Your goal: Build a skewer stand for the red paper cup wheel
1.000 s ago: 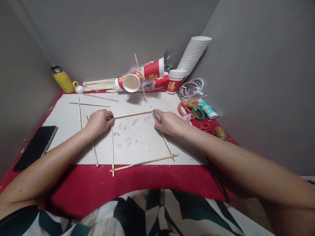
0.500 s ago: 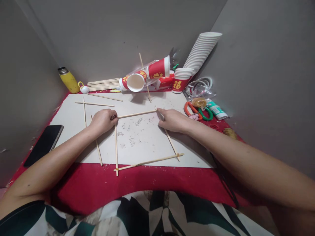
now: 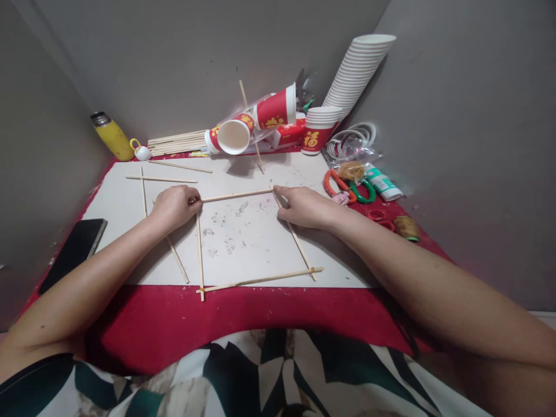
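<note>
Thin wooden sticks form a four-sided frame on a white board. My left hand is closed at the far left corner, gripping the end of the far stick; its fingertips are partly hidden. At the far right corner, my right hand pinches the other end of that stick where it meets the right side stick. The left side stick and near stick cross at the front, with yellowish bands at both near corners. A loose stick lies beneath my left forearm.
Crossed sticks lie at the back left, near a phone and a yellow bottle. Red paper cups, a leaning cup stack, orange-handled scissors and a thread spool line the back and right.
The whole view has shifted slightly. Both hands keep their places at the two far corners. The loose stick under my left forearm has turned a little, its near end going right.
</note>
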`<state>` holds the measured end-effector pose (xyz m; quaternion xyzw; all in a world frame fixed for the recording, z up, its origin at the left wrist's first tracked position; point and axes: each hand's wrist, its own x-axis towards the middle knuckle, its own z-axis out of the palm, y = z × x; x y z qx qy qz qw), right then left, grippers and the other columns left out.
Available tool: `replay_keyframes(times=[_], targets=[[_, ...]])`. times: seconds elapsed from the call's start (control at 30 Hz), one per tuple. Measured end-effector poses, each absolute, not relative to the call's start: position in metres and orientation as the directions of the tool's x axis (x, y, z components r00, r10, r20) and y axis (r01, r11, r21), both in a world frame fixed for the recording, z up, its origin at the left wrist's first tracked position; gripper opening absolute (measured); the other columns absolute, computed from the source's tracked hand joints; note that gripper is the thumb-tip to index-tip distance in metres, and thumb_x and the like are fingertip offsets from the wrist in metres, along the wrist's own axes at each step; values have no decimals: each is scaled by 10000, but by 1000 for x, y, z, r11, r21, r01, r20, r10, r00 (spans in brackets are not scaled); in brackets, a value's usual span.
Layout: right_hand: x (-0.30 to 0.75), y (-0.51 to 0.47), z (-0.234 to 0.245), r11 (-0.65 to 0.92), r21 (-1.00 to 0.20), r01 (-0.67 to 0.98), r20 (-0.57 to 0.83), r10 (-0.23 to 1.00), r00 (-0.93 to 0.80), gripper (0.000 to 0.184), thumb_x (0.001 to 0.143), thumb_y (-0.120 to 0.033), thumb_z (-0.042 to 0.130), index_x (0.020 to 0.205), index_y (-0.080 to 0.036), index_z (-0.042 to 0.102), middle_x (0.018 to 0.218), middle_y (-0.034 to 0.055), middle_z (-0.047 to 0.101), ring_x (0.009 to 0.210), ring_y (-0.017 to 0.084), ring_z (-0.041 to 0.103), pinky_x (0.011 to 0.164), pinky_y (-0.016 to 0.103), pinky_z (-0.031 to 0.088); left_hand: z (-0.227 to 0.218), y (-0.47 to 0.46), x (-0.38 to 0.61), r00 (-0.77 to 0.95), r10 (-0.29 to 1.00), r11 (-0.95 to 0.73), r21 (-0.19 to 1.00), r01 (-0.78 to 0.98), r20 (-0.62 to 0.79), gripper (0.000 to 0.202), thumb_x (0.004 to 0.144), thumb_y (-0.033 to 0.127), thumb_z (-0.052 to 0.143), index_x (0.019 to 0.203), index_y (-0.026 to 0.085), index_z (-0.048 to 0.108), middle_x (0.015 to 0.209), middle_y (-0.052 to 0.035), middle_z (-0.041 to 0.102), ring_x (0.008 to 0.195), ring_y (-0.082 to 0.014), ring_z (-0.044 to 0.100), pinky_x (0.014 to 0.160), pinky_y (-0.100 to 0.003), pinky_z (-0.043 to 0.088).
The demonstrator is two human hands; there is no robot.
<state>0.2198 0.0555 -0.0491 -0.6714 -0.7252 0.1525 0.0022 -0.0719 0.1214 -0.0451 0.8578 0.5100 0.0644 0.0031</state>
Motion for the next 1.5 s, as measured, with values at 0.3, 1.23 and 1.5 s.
replay_keyframes(times=[0.3, 1.23, 1.5], targets=[[221, 57, -52, 79, -199, 977, -190, 975, -117, 592, 793, -223, 520, 1372, -101, 520, 1097, 168, 710, 983, 285, 654, 740, 309, 444, -30, 109, -50, 543, 835, -517, -212, 829, 88, 323, 886, 392, 508, 867, 160, 731, 911, -128, 706, 945, -291, 603, 751, -357, 452], [204, 41, -4, 142, -219, 965, 36, 990, -137, 518, 901, -361, 499, 1372, -162, 582, 879, 78, 761, 834, 244, 694, 733, 329, 485, -15, 115, -52, 436, 846, -522, 308, 795, 308, 319, 876, 239, 512, 1094, 117, 711, 1020, -111, 747, 892, -235, 681, 817, -344, 512], [177, 44, -19, 294, -143, 945, 43, 956, -291, 416, 902, -298, 516, 1260, -142, 660, 1093, 117, 740, 907, 244, 690, 762, 336, 487, -26, 104, -81, 447, 853, -519, 351, 779, 271, 306, 871, 262, 519, 1049, 115, 721, 1037, -116, 747, 891, -229, 678, 786, -336, 504]])
